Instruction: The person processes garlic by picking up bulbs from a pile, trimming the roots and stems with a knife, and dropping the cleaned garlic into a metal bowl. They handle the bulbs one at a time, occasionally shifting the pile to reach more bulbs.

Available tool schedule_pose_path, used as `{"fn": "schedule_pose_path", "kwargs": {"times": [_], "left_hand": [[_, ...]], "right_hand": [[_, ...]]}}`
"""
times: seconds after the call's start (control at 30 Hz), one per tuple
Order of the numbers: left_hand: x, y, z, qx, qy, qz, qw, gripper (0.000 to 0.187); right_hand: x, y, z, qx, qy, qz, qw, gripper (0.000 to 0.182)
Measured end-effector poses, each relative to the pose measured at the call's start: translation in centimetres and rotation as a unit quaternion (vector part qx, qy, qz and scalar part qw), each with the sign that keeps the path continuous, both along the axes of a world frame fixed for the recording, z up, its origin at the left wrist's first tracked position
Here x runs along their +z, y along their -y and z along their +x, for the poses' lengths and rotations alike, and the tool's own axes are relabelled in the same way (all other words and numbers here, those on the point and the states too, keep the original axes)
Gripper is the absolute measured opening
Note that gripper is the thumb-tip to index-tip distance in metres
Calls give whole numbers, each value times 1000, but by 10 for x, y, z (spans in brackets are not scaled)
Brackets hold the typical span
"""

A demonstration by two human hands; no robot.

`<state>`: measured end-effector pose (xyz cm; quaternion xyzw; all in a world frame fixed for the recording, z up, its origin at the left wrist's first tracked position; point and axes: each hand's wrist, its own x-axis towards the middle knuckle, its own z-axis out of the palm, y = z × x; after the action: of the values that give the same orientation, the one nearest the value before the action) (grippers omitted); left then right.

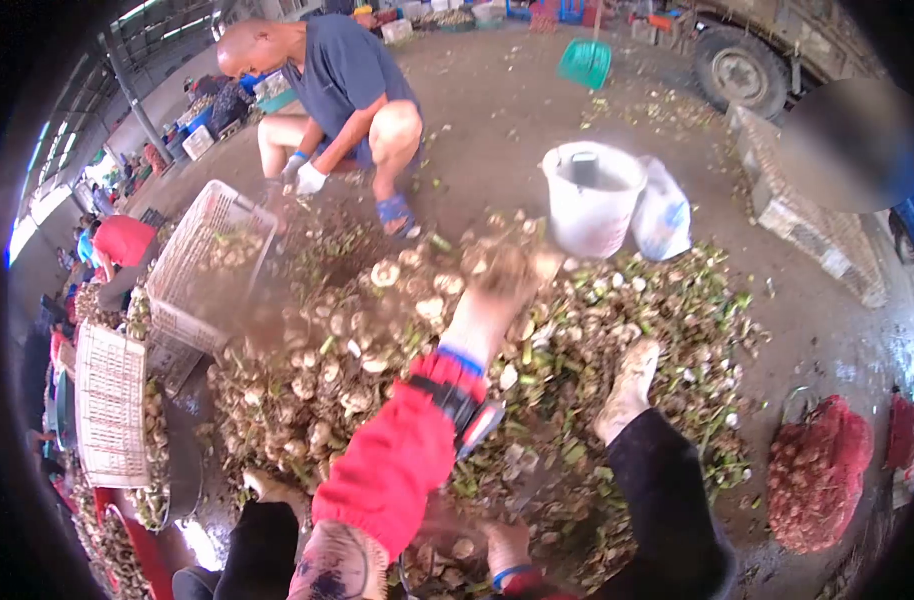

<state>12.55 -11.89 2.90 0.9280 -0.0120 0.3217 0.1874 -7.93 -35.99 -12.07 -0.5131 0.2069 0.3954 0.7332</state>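
A broad heap of garlic bulbs (352, 400), mixed with cut green stems, spreads over the ground in front of me. My left hand (507, 275) reaches across its far side, wearing a wristwatch-like band below a red sleeve. Motion smears its fingers, and I cannot tell what they hold. Low in the view, my right hand (507, 548) is down among the bulbs by my body, its fingers mostly hidden. My bare right foot (629, 390) rests on the heap.
Across the heap a person (347, 110) in white gloves squats beside a tipped plastic crate (212, 250). A white bucket (592, 200) and a plastic bag (663, 215) stand beyond. A red mesh sack (822, 475) lies right; another crate (112, 405) stands left. A truck wheel (742, 72) is behind.
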Motion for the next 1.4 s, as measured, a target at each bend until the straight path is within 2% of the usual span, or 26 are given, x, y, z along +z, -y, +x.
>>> {"fn": "schedule_pose_path", "kwargs": {"times": [0.03,0.1,0.17,0.2,0.23,0.3,0.4,0.43,0.5,0.53,0.57,0.6,0.63,0.67,0.77,0.9,0.93,0.97,1.0,1.03,1.07,1.13,1.2,1.23,1.3,1.4], "left_hand": [[52,8,20,8,-51,35,998,46],[118,17,50,24,-158,-122,980,47],[147,37,46,17,-84,-466,881,43],[129,33,37,-51,-41,-457,887,53],[144,45,11,5,-174,-485,857,51],[93,49,-41,-15,-196,-403,894,45],[-34,39,-151,49,-290,-199,935,37],[-79,36,-199,77,-337,-103,933,35],[-146,33,-305,61,-415,135,898,33],[-171,37,-355,31,-427,204,880,28],[-159,45,-385,-39,-451,172,875,27],[-195,42,-431,47,-667,44,743,37],[-105,74,-411,223,-616,-128,745,52],[-102,71,-423,267,-649,-167,693,63],[-131,52,-440,408,-435,-299,745,66],[-174,12,-413,369,-140,-442,805,61],[-186,3,-411,352,-100,-452,813,58],[-184,-4,-403,435,-189,-426,771,52],[-184,-9,-398,510,-275,-395,712,47],[-199,-13,-404,529,-262,-371,716,41],[-214,-15,-411,542,-250,-346,723,35],[-229,-6,-410,522,-142,-423,727,27],[-212,7,-391,468,-127,-289,825,15],[-217,7,-384,461,-145,-299,823,16],[-150,13,-338,431,-431,-75,789,32],[-179,-12,-307,474,-561,-79,674,45]], "right_hand": [[-8,1,2,-21,-20,36,999,31],[-20,1,7,-62,-62,107,990,39],[-59,3,-6,3,38,32,999,42],[-77,4,-9,16,89,25,996,42],[-82,4,-11,30,137,17,990,42],[-83,7,-14,20,113,-4,993,43],[15,3,1,-74,32,64,995,39],[7,8,-1,-91,-49,144,984,29],[-28,9,-7,-61,-68,157,983,20],[-10,6,-4,-31,-44,65,996,19],[9,3,0,5,-29,-26,999,17],[-27,3,-8,25,54,-37,998,18],[-24,2,-10,10,64,-30,997,22],[-17,0,-10,-3,75,-22,997,26],[-6,-4,-7,-5,35,-23,999,29],[-22,-5,-10,-51,42,-3,998,27],[-11,-2,-5,-4,36,-73,997,24],[12,-6,-2,-39,54,-13,998,23],[0,-4,-2,18,138,-62,988,28],[-17,-6,-4,-36,21,-68,997,33],[10,-13,4,-26,-11,-39,999,34],[-12,-12,1,-27,-16,-10,999,36],[9,-18,3,-4,-16,-8,1000,31],[8,-19,3,3,-21,-8,1000,30],[-2,-20,2,9,-32,-1,999,31],[-22,-17,2,4,-48,18,999,36]]}}
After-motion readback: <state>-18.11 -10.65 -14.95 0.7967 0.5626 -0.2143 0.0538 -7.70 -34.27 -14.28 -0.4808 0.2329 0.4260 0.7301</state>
